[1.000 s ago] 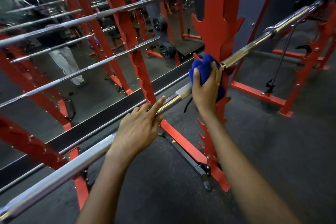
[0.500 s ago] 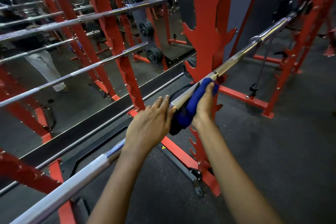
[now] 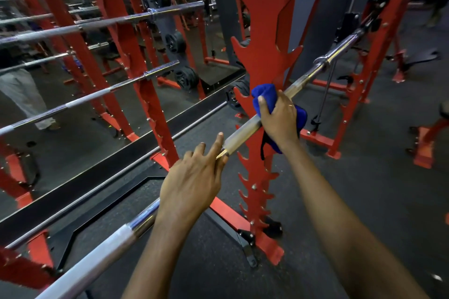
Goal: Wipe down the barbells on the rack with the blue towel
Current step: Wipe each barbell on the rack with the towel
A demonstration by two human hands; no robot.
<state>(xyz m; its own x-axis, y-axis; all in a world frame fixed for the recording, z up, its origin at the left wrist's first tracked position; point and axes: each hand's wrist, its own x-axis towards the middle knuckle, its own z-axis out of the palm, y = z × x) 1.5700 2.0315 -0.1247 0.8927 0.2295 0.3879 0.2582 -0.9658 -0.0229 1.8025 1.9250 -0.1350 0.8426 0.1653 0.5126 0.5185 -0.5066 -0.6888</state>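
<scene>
**Q:** How are the hands gripping?

**A:** The right hand (image 3: 279, 119) is curled tightly around a bunched blue towel (image 3: 263, 94), wrapping the cloth around a long, silver steel barbell (image 3: 102, 250). The thumb lies over the top fold. The left hand (image 3: 192, 182) holds nothing. Its fingers lie straight along the top of the same bar.

**Q:** Where is the towel in the view?

**A:** It is at about one o'clock from the centre, beside the red, saw-toothed steel rack upright (image 3: 264, 39). Part of the cloth hangs below the wrist.

**Q:** Why hold the bar with both hands?

**A:** The flat left hand probably steadies the bar, so it does not roll or shift in its notch as the towel rubs it. Wrapping the towel right round lets one stroke clean the whole circumference.

**Q:** How does the bar lie?

**A:** It runs diagonally from seven o'clock, near the camera, up to two o'clock, crossing in front of the upright. The left hand sits at the centre, with a short bare stretch of shaft between it and the towel.

**Q:** Is there more to wipe?

**A:** Probably. Several more steel bars (image 3: 102, 23) are stacked at ten o'clock. They look like mirror reflections, though I cannot tell for certain.
</scene>
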